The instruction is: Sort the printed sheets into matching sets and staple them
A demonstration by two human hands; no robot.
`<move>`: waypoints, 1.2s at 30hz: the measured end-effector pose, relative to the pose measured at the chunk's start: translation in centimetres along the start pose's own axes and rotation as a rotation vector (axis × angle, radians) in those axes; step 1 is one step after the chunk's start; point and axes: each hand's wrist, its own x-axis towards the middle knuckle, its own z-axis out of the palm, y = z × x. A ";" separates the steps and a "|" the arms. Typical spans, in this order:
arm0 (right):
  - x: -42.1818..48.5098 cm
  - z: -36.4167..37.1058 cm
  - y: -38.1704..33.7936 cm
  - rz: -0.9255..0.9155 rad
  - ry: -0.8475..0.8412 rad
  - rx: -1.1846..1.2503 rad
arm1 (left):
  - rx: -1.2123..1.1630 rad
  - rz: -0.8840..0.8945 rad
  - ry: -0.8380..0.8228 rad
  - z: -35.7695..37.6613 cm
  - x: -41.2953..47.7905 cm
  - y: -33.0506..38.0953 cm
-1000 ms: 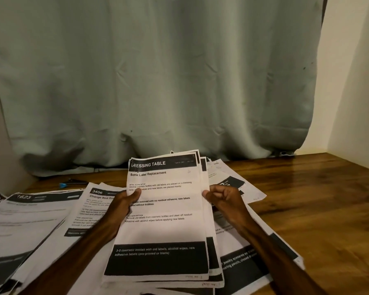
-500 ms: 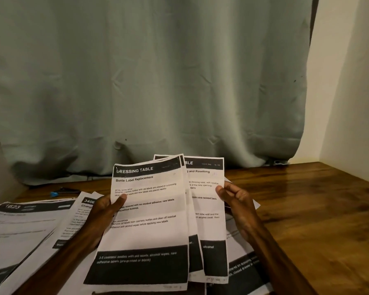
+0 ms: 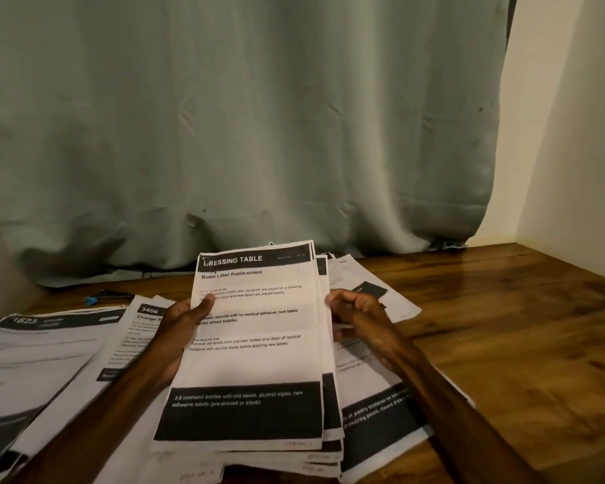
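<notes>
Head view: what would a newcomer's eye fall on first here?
A stack headed DRESSING TABLE stands out at the centre, the left hand and right hand gripping its edges. More sheets lie spread over the wooden table to the left, and a grey-green curtain fills the background.

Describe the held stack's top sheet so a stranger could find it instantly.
At the wooden table, before the grey curtain, the left hand and right hand hold a stack. Its top sheet is headed DRESSING TABLE, unlike the 3406 sheet beside it.
</notes>
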 end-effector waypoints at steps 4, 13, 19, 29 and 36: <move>-0.3 -5.5 0.8 -0.044 0.201 -0.415 | 0.013 0.000 0.004 -0.3 0.3 -0.1; -2.3 -9.0 3.2 0.293 0.223 -1.104 | -0.046 -0.009 0.015 -0.5 0.3 -0.3; -2.6 -8.7 1.2 0.295 0.351 -0.903 | -0.081 -0.033 0.014 0.0 -0.5 0.1; -3.5 -9.4 0.1 0.108 0.368 -0.970 | -0.089 -0.028 -0.047 -0.1 -0.5 0.0; -4.4 -11.8 -2.4 -0.219 0.636 -0.692 | -0.093 -0.048 -0.070 -0.5 -0.4 0.1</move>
